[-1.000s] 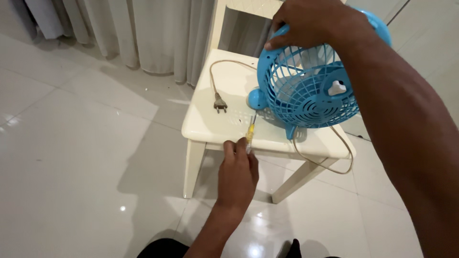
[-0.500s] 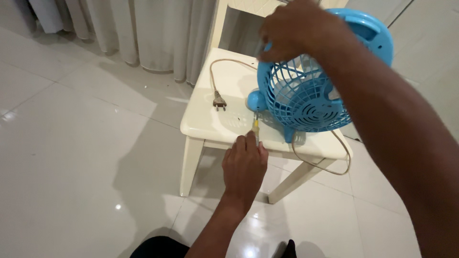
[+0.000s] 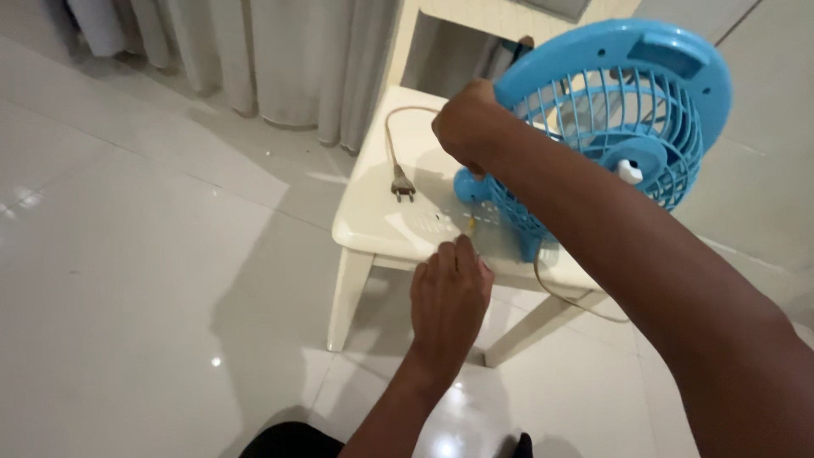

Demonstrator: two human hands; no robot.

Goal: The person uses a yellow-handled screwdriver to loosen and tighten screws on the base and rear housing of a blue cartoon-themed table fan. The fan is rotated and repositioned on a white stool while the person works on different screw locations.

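Our right hand (image 3: 465,127) clamps the round blue plastic fan (image 3: 606,127) by its ribbed grille, near the stool's (image 3: 373,229) back edge; our left hand (image 3: 449,297) pinches a thin yellow screwdriver (image 3: 471,224) at the front edge; plug (image 3: 402,184) lies alongside.

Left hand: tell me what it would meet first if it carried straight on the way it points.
The left hand holds a thin yellow-tipped tool aimed at the blue fan's front grille; that grille likely comes first, though depth is unclear.

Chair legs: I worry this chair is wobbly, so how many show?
2. The front left leg stands by the left hand; another leg slants beneath the fan. The rest may be hidden under the seat.
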